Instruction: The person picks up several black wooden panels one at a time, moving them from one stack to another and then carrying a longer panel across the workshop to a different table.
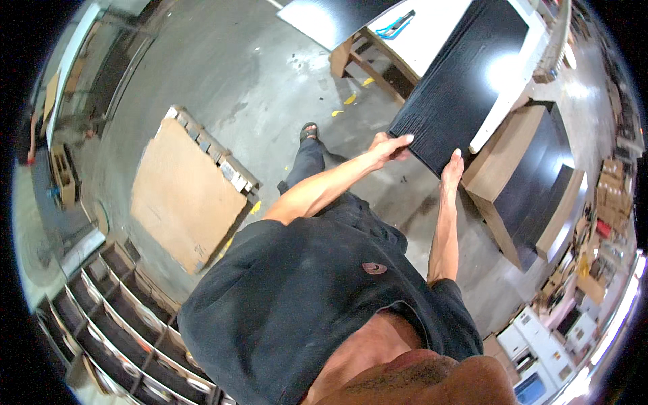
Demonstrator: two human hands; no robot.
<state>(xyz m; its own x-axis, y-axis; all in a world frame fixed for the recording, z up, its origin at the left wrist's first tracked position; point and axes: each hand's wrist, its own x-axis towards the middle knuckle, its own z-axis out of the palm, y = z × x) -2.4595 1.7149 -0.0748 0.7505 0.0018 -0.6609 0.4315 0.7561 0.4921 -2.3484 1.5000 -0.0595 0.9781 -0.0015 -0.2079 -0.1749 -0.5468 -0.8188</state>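
Observation:
A long black wood-grain board (pixel 466 74) reaches from my hands up over the white-topped table (pixel 428 37). My left hand (pixel 389 149) grips its near left corner, thumb on top and fingers underneath. At the near right corner, my right hand (pixel 452 170) holds the same board, with the thumb along its face and the other fingers mostly hidden. Light glares off the board's right side. A blue utility knife (pixel 395 25) lies on the table to the left of the board.
Right of me stands a stack of dark panels with brown edges (pixel 520 182). On the floor to my left, a pallet carries a flat cardboard sheet (pixel 182 196). A compartmented rack (pixel 108 317) is behind on the left. Another dark panel (pixel 337 17) overhangs the table's left end.

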